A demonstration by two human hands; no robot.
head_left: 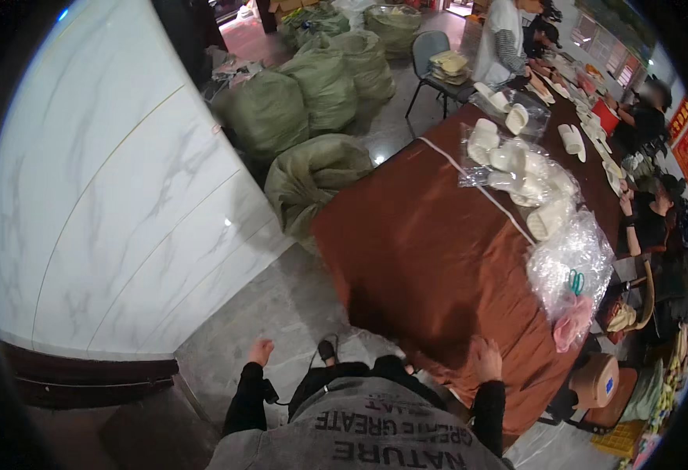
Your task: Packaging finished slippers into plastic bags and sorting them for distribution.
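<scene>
My left hand hangs over the grey floor beside my body, fingers loosely bent and the thumb apart, with nothing seen in it. Over the near edge of a table with a brown cloth is my right hand, its fingers loosely spread and holding nothing visible. Whether it touches the cloth I cannot tell. Ahead of it on the table lie a heap of clear plastic bags, green-handled scissors and a pink bag or cloth. Farther off are cream slippers, several in clear bags.
A white marbled wall stands at left. Stuffed green sacks and an open sack sit beyond the table's left side. A chair holds stacked packs. People work along the far and right sides. A brown stool stands near right.
</scene>
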